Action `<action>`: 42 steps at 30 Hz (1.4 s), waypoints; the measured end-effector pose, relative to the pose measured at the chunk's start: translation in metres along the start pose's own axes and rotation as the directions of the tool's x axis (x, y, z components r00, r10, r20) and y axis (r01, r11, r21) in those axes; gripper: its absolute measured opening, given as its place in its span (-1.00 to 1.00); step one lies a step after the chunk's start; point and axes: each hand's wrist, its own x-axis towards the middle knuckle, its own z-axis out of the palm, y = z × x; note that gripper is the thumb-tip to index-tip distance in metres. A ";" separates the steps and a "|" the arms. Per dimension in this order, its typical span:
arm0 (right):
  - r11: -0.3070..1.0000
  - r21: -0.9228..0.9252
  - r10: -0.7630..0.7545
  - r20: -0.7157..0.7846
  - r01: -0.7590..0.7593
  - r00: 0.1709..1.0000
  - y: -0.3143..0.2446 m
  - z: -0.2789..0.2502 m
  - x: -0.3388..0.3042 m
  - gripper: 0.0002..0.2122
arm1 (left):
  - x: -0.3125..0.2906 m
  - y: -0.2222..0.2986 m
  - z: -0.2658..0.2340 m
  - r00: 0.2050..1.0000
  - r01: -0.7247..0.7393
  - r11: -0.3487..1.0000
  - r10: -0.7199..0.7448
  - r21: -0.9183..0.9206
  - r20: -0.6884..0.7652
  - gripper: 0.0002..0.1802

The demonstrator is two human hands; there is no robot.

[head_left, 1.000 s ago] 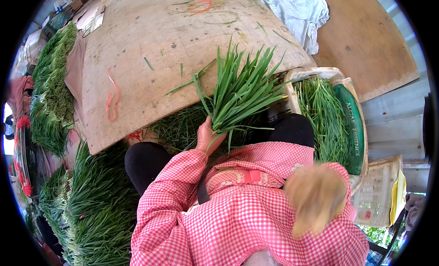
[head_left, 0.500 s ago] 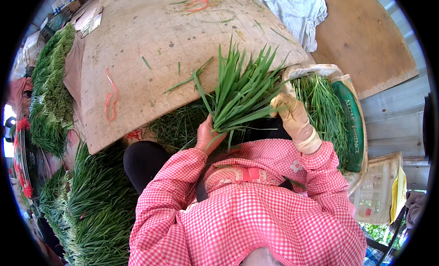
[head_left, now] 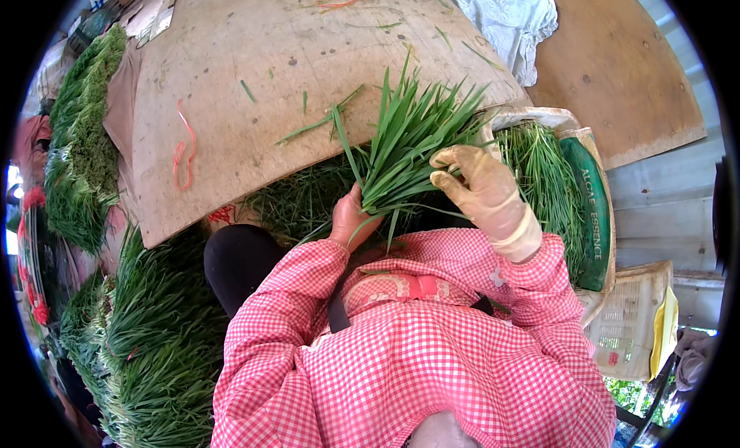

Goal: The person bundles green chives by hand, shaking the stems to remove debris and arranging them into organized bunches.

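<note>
My bare left hand [head_left: 354, 219] is closed round the lower end of a bunch of garlic chives [head_left: 416, 136]. Their long flat green leaves fan up and to the right over the near edge of a wooden board [head_left: 223, 78]. At the right side of the leaves is my right hand [head_left: 486, 197], in a pale, stained glove. Its thumb and forefinger are bent and slightly apart beside the leaf blades, with nothing visible held between them. Some of its other fingers are hidden.
A pale crate [head_left: 532, 118] of loose green leaves [head_left: 543, 186] stands at the right. Big piles of chives [head_left: 154, 332] lie at the left. Red ties [head_left: 183, 151] and leaf scraps [head_left: 316, 124] dot the board. A white cloth [head_left: 505, 24] lies at the back.
My gloved right hand has moved left, closer to the leaves, and its thumb and forefinger have come apart. My left hand keeps its hold on the bunch. The view has shifted slightly.
</note>
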 end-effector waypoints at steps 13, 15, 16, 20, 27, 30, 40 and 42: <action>0.946 -0.005 0.320 0.179 -0.325 0.930 0.003 0.026 -0.002 -0.81 | -0.003 0.003 0.001 0.999 0.034 0.999 -0.035 0.021 0.039 -0.51; 0.905 0.278 0.293 0.140 -0.321 0.946 0.018 0.038 -0.004 -0.86 | -0.002 -0.007 0.005 0.999 -0.001 1.000 0.001 -0.008 0.033 -0.52; 0.840 0.480 0.252 0.063 -0.251 0.966 0.032 0.050 -0.007 -0.88 | -0.001 -0.012 0.006 0.999 -0.018 1.000 0.019 -0.022 0.028 -0.52; 0.074 0.975 0.496 0.144 -0.208 0.856 0.033 0.016 -0.003 -0.84 | -0.003 -0.005 0.004 0.999 0.001 1.000 -0.001 0.008 0.036 -0.55; 0.903 0.423 0.147 -0.129 -0.080 0.981 -0.002 -0.010 -0.016 -0.84 | -0.002 -0.014 0.007 0.998 -0.010 1.000 0.009 0.020 0.054 -0.55; 0.984 -0.006 0.179 -0.027 -0.180 0.983 -0.011 -0.001 -0.016 -0.71 | -0.003 -0.018 0.010 0.998 -0.008 1.000 0.009 -0.012 0.068 -0.53; 0.578 0.750 0.237 0.222 -0.321 0.946 0.030 0.043 -0.026 -0.87 | -0.007 -0.012 0.012 0.996 -0.067 0.997 0.069 -0.035 0.055 -0.46; 0.289 0.882 0.242 0.309 -0.372 0.920 0.025 0.043 -0.031 -0.90 | -0.007 0.005 0.006 0.991 -0.106 0.994 0.106 0.005 0.080 -0.43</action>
